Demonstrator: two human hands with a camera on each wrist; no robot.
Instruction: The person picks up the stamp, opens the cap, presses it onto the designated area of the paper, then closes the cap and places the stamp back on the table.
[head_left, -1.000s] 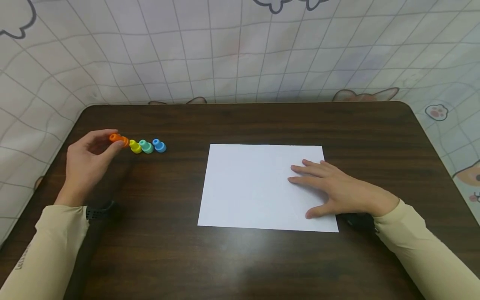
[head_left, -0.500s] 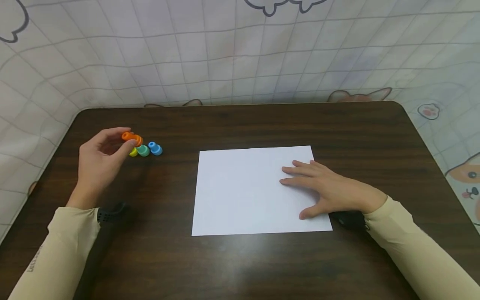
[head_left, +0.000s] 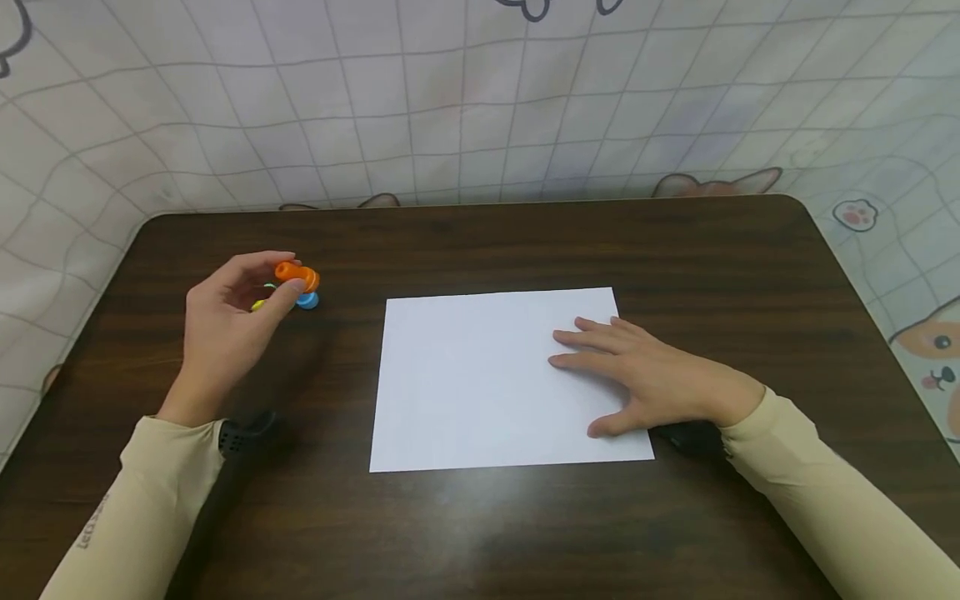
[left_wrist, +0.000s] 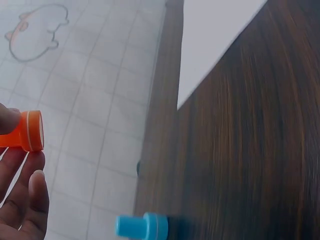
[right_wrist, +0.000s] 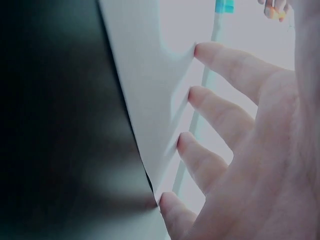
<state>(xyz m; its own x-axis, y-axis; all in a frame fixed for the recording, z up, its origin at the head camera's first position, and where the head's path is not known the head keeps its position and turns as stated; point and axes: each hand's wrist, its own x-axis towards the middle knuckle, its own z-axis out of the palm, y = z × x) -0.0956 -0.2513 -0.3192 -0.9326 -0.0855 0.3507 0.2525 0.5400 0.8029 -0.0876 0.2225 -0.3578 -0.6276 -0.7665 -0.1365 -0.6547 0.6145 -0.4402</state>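
An orange toy stamp [head_left: 296, 275], with a wide round base and a narrower knob, is pinched between the thumb and fingers of my left hand [head_left: 232, 329], held above the table. Its base faces away from the fingers in the left wrist view, where the orange stamp [left_wrist: 31, 131] shows at the left edge. Behind the hand stand a blue stamp [head_left: 307, 301] and a yellow stamp [head_left: 258, 306]; a sliver of a green one [head_left: 270, 286] shows, mostly hidden. My right hand [head_left: 652, 375] rests with fingers spread on the right side of a blank white paper sheet [head_left: 457, 383].
The dark wood table [head_left: 465, 533] has a rounded far edge. A white grid-patterned cloth [head_left: 450, 100] with cartoon animals hangs behind it and at both sides. The paper lies right of the stamps. A dark strap [head_left: 246, 433] is on the left wrist.
My left hand has lifted the orange stamp from the left end of the row and carried it rightward over the others. The right hand stays on the paper; the head view has shifted slightly.
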